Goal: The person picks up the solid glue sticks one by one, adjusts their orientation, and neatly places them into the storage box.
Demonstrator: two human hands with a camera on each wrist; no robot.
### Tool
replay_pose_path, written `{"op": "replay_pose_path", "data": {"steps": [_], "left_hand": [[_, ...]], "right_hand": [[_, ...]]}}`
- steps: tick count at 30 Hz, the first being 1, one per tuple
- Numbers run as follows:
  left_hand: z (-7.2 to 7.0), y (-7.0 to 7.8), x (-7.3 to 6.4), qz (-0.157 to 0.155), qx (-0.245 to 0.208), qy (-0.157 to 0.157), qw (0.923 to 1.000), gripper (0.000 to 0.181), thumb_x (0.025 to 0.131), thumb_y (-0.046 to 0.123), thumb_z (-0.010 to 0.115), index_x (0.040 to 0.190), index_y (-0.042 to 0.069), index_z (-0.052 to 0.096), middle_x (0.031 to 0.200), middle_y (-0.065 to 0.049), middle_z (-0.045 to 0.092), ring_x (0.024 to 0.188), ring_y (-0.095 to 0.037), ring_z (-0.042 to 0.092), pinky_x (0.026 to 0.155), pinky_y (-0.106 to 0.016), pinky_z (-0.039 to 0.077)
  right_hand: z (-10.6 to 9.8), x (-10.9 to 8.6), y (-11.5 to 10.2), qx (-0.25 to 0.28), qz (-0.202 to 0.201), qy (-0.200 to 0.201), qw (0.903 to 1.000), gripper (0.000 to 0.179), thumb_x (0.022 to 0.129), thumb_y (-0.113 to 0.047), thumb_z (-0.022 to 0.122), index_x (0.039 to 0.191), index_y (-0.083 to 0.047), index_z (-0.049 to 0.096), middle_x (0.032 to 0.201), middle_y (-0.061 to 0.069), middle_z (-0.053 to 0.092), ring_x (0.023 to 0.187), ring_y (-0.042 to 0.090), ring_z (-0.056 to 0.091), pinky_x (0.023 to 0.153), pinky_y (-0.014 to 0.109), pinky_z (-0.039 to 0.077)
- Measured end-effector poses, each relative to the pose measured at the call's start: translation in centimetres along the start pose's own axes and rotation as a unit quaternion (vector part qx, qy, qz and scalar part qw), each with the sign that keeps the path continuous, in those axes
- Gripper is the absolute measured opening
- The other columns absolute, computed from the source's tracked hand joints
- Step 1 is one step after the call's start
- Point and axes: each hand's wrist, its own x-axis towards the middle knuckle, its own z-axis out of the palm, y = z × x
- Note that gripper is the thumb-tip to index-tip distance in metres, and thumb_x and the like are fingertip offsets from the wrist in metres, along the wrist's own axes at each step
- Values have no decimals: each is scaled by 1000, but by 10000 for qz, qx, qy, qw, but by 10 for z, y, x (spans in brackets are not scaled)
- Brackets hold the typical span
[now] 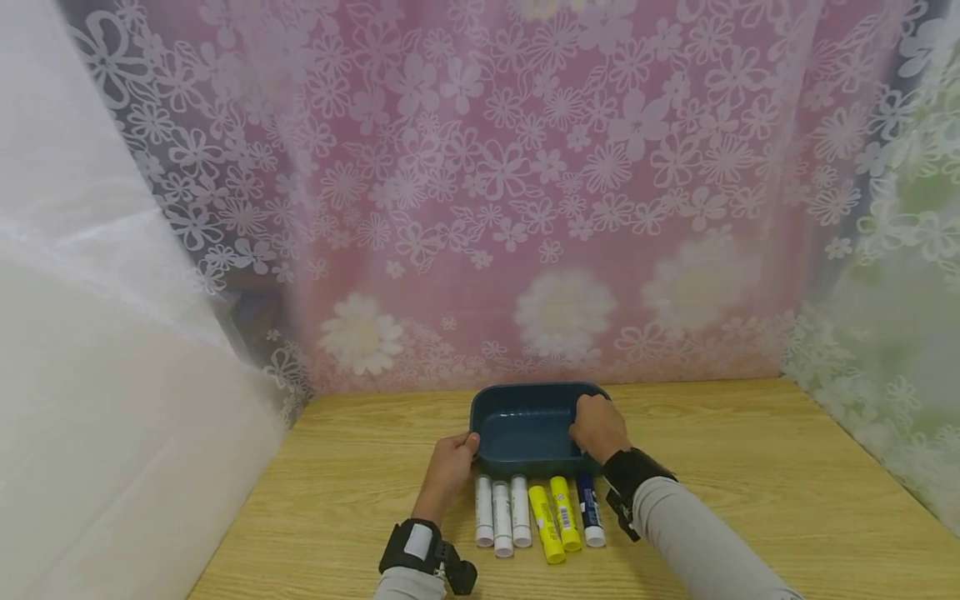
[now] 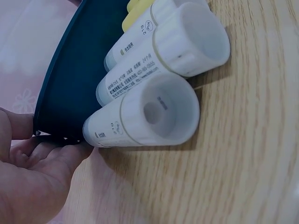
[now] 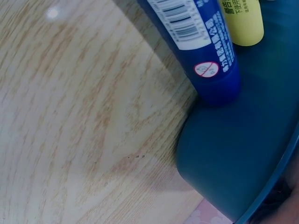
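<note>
Wood-grain desk (image 1: pixel 750 483) is carrying a dark-teal oblong plastic tray (image 1: pixel 525 435), lower centre, which the left grip (image 1: pixel 453 460) is pinching. Curled inside, the right grip (image 1: pixel 600 427) may be holding something, I cannot tell; nearest it, just below, a navy white-capped cylinder (image 1: pixel 588 508) is lying, long axis running up-frame.

Dk tray (image 1: pixel 517 433), prob. blue-grn

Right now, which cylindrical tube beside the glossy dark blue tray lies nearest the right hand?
The white-ended navy cylindrical tube, rightmost in the row; the three white tubes and two yellow tubes lie farther left.
</note>
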Motion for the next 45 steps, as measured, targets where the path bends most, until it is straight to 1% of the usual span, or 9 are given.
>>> {"op": "replay_pose_path", "data": {"steps": [10,16,23,30,35,42,45], "left_hand": [[0,0,0,104,5,-84,9999,43,109,21,47,139,-8,56,142,-24,58,137,-40,51,110,-53,45],[0,-3,-1,184,216,-44,9996,43,108,23,47,137,-8,58,141,-25,59,135,-41,52,110,-54,44],[0,-4,-4,169,257,-82,9995,45,109,24,47,140,-7,56,143,-24,57,136,-41,51,111,-55,43],[0,-5,-4,149,384,85,9991,46,108,29,49,139,-4,59,142,-22,59,136,-41,51,112,-56,41],[1,-9,-2,273,366,216,9987,43,107,28,51,136,-3,62,138,-21,62,133,-40,55,111,-55,43],[4,-13,-3,421,391,578,9967,40,105,28,55,131,-1,67,134,-20,65,131,-39,57,110,-55,44],[5,-13,-3,454,444,614,9961,39,105,28,55,130,0,68,133,-19,66,131,-39,57,110,-55,44]], "right_hand": [[3,2,3,-44,80,-66,9999,21,88,-1,69,69,-4,61,52,5,53,47,19,53,48,34,49],[3,1,3,-10,22,-64,10000,25,88,-1,68,65,-6,59,50,5,52,44,18,51,46,32,46],[0,-5,0,-50,-22,2,10000,26,88,-1,68,65,-6,57,50,5,50,44,18,50,45,31,44],[0,-4,0,-39,-86,120,9999,27,87,0,68,64,-6,56,49,5,49,43,18,50,45,31,45],[0,-5,1,-126,-82,129,9998,26,87,-1,69,66,-5,55,51,5,49,44,18,50,47,32,45],[-1,-5,0,-116,-37,46,9999,25,89,-2,69,68,-5,57,52,6,49,45,18,51,47,32,46],[-2,-6,0,-130,-34,96,9999,26,88,-1,69,66,-5,56,51,6,49,45,19,50,47,31,44]]}}
